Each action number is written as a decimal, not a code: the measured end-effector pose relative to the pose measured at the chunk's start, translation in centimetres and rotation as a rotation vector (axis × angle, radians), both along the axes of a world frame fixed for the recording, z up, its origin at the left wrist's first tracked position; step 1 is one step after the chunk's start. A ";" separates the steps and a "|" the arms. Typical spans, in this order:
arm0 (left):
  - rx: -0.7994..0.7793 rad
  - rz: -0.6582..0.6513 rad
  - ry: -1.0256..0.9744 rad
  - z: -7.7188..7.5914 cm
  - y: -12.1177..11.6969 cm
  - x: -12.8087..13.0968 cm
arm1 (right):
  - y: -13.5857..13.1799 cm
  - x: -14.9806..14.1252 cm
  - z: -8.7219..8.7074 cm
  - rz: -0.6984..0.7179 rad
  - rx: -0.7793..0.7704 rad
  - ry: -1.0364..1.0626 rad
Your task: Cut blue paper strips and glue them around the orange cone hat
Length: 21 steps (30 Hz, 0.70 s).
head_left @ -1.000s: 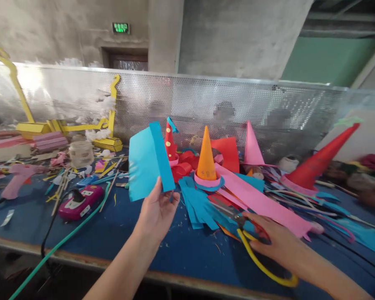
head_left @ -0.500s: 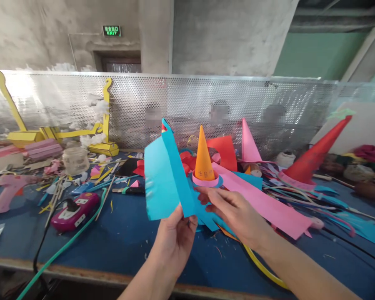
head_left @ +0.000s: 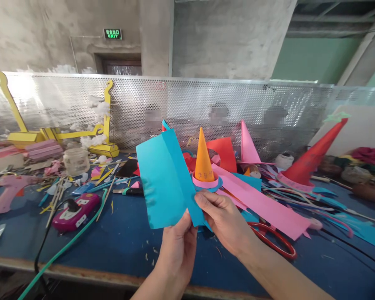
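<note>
A folded sheet of turquoise paper (head_left: 162,179) stands upright in front of me above the blue table (head_left: 118,241). My left hand (head_left: 178,243) pinches its lower edge from below. My right hand (head_left: 223,221) grips the sheet's lower right corner, thumb on top. Red-handled scissors (head_left: 273,239) lie on the table just right of my right hand, touched by neither hand. An orange paper cone (head_left: 203,160) on a pink and blue ring stands behind the sheet.
A pink paper strip (head_left: 262,200), a pink cone (head_left: 246,143) and a big red cone (head_left: 312,156) lie to the right. A magenta device (head_left: 75,206) with a green cable, a jar (head_left: 76,160) and scraps crowd the left. A perforated metal screen (head_left: 206,104) closes the back; people sit behind it.
My right hand left the scissors on the table and came up to grip the turquoise sheet. The left hand brought the sheet rightward and closer to me.
</note>
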<state>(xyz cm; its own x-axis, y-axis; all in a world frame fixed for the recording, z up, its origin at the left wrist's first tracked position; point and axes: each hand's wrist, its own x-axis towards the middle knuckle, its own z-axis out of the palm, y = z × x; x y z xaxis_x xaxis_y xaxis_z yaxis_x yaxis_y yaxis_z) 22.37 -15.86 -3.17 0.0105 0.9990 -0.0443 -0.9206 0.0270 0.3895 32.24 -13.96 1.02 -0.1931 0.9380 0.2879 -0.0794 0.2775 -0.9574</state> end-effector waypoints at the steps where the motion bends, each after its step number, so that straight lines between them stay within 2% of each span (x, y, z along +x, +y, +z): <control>1: 0.013 0.009 0.003 0.0 0.0 0.1 | 0.0 0.0 -0.1 -0.034 0.023 -0.032; 6: 0.024 0.052 0.003 -0.7 0.3 1.6 | 0.0 -0.4 -0.6 -0.223 0.180 -0.211; 8: 0.009 0.008 0.024 -1.1 -0.2 1.8 | 0.3 -0.2 -0.4 -0.288 0.256 -0.303; 10: -0.005 -0.214 0.141 -1.0 -1.2 0.8 | 0.7 0.3 0.1 -0.332 0.328 -0.399; 11: -0.014 -0.392 0.264 -0.5 -1.9 -0.2 | 0.9 0.7 0.4 -0.341 0.360 -0.448; 12: 0.028 -0.616 0.439 0.3 -2.4 -1.5 | 1.0 1.2 0.8 -0.339 0.390 -0.498; 13: 0.119 -0.736 0.641 1.6 -2.8 -2.9 | 1.2 1.7 1.3 -0.323 0.416 -0.551; 14: 0.254 -0.714 0.862 3.2 -2.8 -4.4 | 1.3 2.1 1.9 -0.294 0.438 -0.606; 15: 0.425 -0.535 1.090 5.1 -2.5 -5.9 | 1.3 2.5 2.4 -0.255 0.456 -0.662; 17: 0.744 0.021 1.460 9.1 -0.7 -8.2 | 1.3 3.0 3.7 -0.156 0.477 -0.772; 18: 0.893 0.161 1.611 11.0 0.6 -8.9 | 1.2 3.1 4.4 -0.102 0.484 -0.821; 19: 1.017 0.143 1.771 12.5 2.1 -9.3 | 1.2 3.1 5.0 -0.051 0.489 -0.863; 20: 1.117 0.024 1.911 13.7 3.6 -9.4 | 1.1 3.1 5.7 -0.008 0.495 -0.899; 21: 1.171 -0.200 2.028 14.4 5.0 -9.4 | 1.1 3.1 6.2 0.028 0.502 -0.930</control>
